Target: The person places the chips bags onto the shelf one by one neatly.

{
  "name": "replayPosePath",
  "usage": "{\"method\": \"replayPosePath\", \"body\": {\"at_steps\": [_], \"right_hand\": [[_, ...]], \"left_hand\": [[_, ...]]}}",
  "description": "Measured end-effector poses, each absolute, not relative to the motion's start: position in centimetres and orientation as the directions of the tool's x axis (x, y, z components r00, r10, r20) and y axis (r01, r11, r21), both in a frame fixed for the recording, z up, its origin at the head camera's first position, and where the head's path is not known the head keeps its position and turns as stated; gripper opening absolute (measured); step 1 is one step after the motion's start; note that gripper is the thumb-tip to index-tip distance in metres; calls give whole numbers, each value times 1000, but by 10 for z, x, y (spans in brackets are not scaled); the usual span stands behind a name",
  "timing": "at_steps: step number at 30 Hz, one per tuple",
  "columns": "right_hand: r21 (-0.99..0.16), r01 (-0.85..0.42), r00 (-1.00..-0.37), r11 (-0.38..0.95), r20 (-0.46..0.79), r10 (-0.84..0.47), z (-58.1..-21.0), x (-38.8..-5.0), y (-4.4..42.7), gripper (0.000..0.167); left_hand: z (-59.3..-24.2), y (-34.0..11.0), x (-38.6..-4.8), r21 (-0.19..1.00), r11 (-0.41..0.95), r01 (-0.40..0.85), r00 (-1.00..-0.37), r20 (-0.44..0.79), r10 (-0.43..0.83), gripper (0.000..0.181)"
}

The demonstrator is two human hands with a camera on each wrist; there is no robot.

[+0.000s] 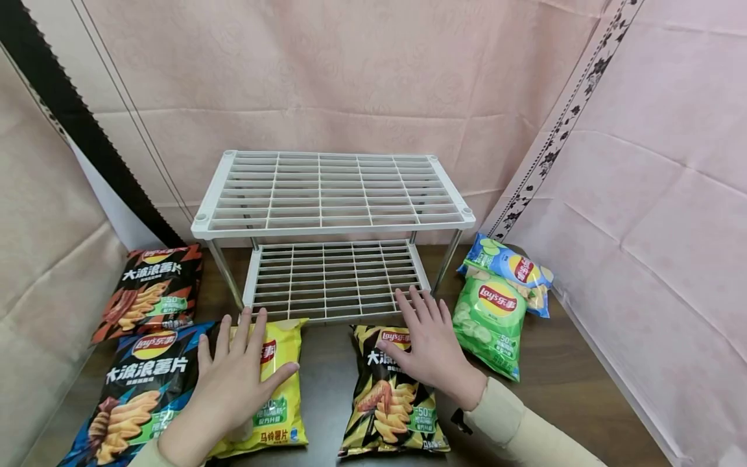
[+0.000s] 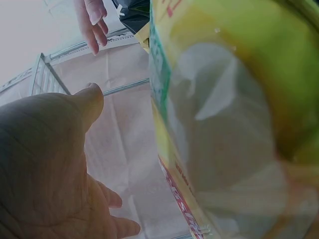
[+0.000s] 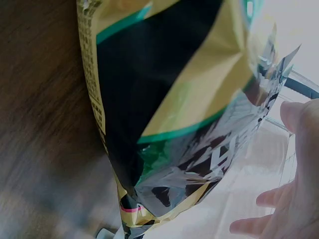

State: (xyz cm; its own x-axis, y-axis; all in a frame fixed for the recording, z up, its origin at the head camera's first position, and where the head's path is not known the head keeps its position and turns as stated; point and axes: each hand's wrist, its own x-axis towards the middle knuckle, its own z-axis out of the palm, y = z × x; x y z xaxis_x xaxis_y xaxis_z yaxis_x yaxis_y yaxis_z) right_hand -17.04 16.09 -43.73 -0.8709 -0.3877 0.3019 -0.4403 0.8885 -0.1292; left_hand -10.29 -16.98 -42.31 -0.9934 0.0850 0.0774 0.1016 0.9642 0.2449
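Observation:
My left hand (image 1: 236,376), fingers straight and spread, is over the yellow chip bag (image 1: 286,370) and the edge of the blue-and-black chip bag (image 1: 146,370). My right hand (image 1: 438,350) is spread over the upper right of the black-and-gold chip bag (image 1: 385,402). Both hands hold nothing. From the left wrist, the palm and thumb of the left hand (image 2: 50,159) appear apart from the yellow bag (image 2: 224,25). In the right wrist view a gap separates the right hand (image 3: 301,179) from the black-and-gold bag (image 3: 169,94). The left hand hides much of the yellow bag's front.
A white two-tier wire rack (image 1: 332,230) on metal legs stands behind the bags. At the left lies a red-and-black chip bag (image 1: 154,292). To the right, a green chip bag (image 1: 490,318) overlaps a blue one (image 1: 513,263). Pink cloth (image 1: 327,71) encloses the table (image 1: 560,389).

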Motion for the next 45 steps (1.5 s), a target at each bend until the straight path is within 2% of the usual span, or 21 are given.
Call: {"method": "replayPosePath", "body": {"at_steps": [5,11,15,20,25,31,37,45], "right_hand": [[-170,-426,-884,889,288,-368,-439,-169,164,91],[-385,-335,-939,860,214,-270,-437,-162,170,92],[-471,-235,-972,850,136,-193,-438,-158,176,98],[-517,-131,-991,846,33,-133,-443,-156,185,105],[-547,-65,-993,835,-50,-110,-451,-153,190,108],[-567,-19,-991,823,-98,-91,-456,-150,190,110],[-585,15,-988,811,-136,-80,-464,-150,190,115],[-635,45,-977,771,-190,-99,-469,-147,188,119]], "left_hand": [[-423,-170,-104,269,958,105,-993,82,86,105],[-417,-179,-112,424,902,83,-993,115,37,108],[-407,-188,-120,555,828,85,-990,142,6,110],[-391,-196,-129,709,697,105,-989,147,-1,106],[-383,-203,-144,811,558,174,-974,226,-25,100],[-380,-210,-161,877,451,166,-977,208,-45,93],[-379,-209,-172,887,439,143,-980,188,-62,85],[-376,-211,-190,919,392,28,-984,95,-153,52]]}}
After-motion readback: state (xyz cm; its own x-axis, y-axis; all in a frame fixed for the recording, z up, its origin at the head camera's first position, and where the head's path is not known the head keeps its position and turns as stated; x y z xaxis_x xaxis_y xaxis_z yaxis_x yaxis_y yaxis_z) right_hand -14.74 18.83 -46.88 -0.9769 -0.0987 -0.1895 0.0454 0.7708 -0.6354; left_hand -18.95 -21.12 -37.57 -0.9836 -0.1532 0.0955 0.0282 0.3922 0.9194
